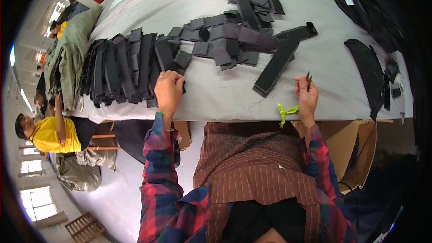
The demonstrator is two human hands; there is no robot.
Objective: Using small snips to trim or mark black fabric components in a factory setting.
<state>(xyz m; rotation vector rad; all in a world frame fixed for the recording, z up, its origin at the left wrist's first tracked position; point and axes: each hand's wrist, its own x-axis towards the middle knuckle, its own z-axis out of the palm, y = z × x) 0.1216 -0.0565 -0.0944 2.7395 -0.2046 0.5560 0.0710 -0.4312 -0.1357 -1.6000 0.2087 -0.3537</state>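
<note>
My left hand (168, 92) is closed at the near end of a dark fabric strip (164, 55), its fingertips pinching the cloth. That strip lies at the right end of a row of similar black fabric pieces (118, 69), packed side by side. In my right hand (308, 101) is a pair of small dark thread snips (308, 80), points upward; its grip is mostly hidden by my fingers. A bright yellow-green ribbon (287, 111) hangs beside that hand. Between my hands and farther off, a long black strip (275, 68) rests slantwise on the white table cover (220, 94).
A loose heap of dark fabric pieces (225, 36) spreads over the table's middle. Black bundles (366, 69) lie at the right. Olive cloth (72, 58) is piled at the left, where a person in yellow (56, 135) sits. A cardboard box (357, 146) stands below the table edge.
</note>
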